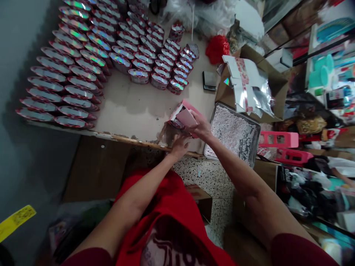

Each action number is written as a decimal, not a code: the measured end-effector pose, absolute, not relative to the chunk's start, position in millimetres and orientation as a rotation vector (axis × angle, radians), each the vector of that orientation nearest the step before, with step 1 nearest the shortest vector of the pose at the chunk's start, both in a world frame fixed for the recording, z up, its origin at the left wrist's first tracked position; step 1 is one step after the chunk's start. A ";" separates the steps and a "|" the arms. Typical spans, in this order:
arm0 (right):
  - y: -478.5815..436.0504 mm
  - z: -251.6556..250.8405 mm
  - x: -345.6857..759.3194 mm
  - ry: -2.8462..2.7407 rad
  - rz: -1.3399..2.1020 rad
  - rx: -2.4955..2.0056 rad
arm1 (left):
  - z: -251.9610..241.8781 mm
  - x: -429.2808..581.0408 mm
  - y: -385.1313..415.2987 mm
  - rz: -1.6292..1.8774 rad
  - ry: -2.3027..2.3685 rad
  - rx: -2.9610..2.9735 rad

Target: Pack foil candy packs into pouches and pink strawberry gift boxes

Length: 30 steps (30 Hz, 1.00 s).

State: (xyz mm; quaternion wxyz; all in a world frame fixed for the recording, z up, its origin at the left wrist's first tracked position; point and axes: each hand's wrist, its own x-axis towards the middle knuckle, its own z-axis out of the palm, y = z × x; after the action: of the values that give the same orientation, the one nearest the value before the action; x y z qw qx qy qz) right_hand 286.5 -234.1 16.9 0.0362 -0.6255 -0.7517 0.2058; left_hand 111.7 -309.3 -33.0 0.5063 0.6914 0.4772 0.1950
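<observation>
My right hand (200, 127) is wrapped round a pink piece (186, 117), its fingers closed on it. The piece stands against a small red-and-white package (177, 112) near the table's front edge. Just below, my left hand (180, 146) is at the table edge, fingers partly curled; whether it holds anything is hidden. To the right of my hands lies a metal tray (257, 147) spread with small pale pellets (231, 129). Rows of silver-topped red packages (80, 83) stand on the table at the left and back.
An open cardboard box (280, 87) holding white and silver packaging stands behind the tray. A dark flat box (209, 80) and a red bag (217, 49) are near it. Pink plastic baskets (280, 139) sit right of the tray. Shelves hold goods at the far right.
</observation>
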 end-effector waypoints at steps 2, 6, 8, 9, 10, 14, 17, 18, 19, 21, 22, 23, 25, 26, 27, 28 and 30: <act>-237.4 10.7 283.5 -2.168 0.670 -1.972 | -35.5 115.7 -306.5 0.440 1.149 1.668; -241.8 5.4 279.3 -2.117 0.680 -1.925 | -37.7 116.3 -306.1 0.436 1.149 1.661; -244.0 3.6 277.8 -2.166 0.644 -1.913 | -38.3 117.6 -307.1 0.446 1.166 1.650; -245.4 2.5 277.1 -2.194 0.621 -1.914 | -38.7 118.4 -307.9 0.462 1.173 1.638; -246.9 1.4 276.2 -2.218 0.596 -1.918 | -39.2 118.8 -308.8 0.480 1.177 1.623; -252.8 0.1 271.6 -2.291 0.500 -1.959 | -42.0 109.0 -306.7 0.600 1.296 1.520; -254.4 4.0 267.4 -2.347 0.468 -2.019 | -42.2 84.7 -286.4 0.807 1.587 1.326; -254.3 5.6 266.1 -2.360 0.468 -2.027 | -41.6 74.3 -274.4 0.868 1.620 1.289; -254.1 7.0 265.0 -2.372 0.472 -2.027 | -40.6 63.6 -260.1 0.906 1.594 1.293; -253.6 8.5 263.2 -2.397 0.476 -2.023 | -38.7 43.7 -226.5 0.911 1.412 1.409; -253.6 8.5 262.6 -2.409 0.471 -2.027 | -37.9 35.5 -208.7 0.885 1.306 1.500; -253.7 8.0 262.1 -2.420 0.461 -2.035 | -37.6 28.9 -191.2 0.844 1.209 1.600; -254.7 5.9 261.4 -2.419 0.433 -2.048 | -38.6 20.8 -159.9 0.735 1.042 1.787; -255.6 4.7 261.3 -2.407 0.418 -2.045 | -40.0 19.0 -147.2 0.680 0.971 1.859; -256.6 3.5 261.3 -2.391 0.405 -2.034 | -41.9 18.2 -137.0 0.634 0.908 1.909; -257.7 2.4 261.4 -2.373 0.397 -2.021 | -44.1 18.2 -129.6 0.596 0.849 1.940; -260.3 0.8 261.7 -2.339 0.386 -2.020 | -48.8 18.7 -123.1 0.542 0.757 1.954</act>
State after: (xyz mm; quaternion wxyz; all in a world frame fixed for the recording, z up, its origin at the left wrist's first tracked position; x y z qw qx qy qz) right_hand 261.7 -260.3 0.8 0.0138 -0.6485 -0.7510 0.1240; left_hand 18.7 -123.1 -48.8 0.4694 0.7971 0.3088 0.2209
